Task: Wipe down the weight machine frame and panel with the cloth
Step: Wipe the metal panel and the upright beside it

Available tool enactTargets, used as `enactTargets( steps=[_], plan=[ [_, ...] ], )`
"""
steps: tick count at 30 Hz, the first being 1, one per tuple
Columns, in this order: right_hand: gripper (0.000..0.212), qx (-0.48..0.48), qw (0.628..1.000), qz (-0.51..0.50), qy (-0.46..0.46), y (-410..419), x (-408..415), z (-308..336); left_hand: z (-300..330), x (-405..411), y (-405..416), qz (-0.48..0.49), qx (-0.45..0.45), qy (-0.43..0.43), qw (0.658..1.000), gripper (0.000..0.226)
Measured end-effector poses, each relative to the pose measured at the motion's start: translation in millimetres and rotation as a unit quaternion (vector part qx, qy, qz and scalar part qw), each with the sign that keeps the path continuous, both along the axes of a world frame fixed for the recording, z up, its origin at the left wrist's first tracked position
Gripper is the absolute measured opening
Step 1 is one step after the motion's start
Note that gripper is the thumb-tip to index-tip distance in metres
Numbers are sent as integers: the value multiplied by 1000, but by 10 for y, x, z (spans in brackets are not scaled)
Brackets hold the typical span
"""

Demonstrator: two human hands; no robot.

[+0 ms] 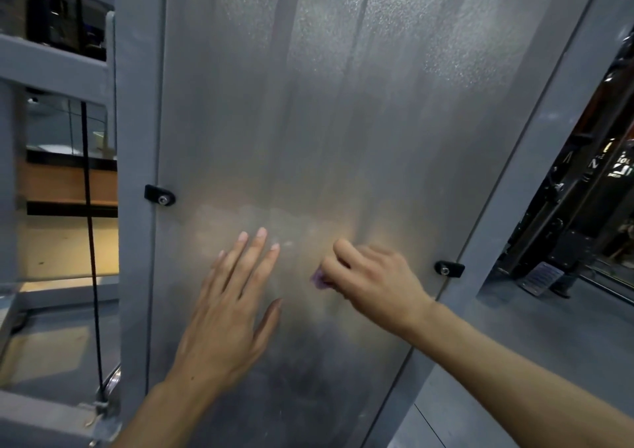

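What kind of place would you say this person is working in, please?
Probably a gym. A frosted panel sits clipped into a grey machine frame, a black cable runs down beside it, and dark exercise equipment stands at the right.

Two bare forearms, no sleeves; short pale nails on fingers (261, 233).

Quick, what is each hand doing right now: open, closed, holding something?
Left hand: open, fingers spread flat on the panel.
Right hand: closed on a purple cloth, pressing it against the panel.
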State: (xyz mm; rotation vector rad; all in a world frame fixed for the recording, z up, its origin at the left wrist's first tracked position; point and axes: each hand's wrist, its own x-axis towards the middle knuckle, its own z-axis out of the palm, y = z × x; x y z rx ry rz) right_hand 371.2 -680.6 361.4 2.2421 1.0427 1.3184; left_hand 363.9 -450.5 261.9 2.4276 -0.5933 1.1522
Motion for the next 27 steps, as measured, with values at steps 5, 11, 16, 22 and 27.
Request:
enactTargets(
  steps=[5,11,16,22,27],
  plan=[
    [34,185,974,-33,-128,122,32,529,-29,-13,85,17,12,14,1000,72],
    [19,0,999,7,-33,107,96,-87,-42,-11,179,38,4,35,999,71],
    [32,122,985,3,-125,213,138,506,-91,9,231,39,6,57,998,72],
    [23,33,998,13,-55,233,149,0,-123,35,241,42,-3,72,996,73],
    [31,52,995,20,-87,291,153,309,-108,34,246,36,-10,63,997,73]
  ],
)
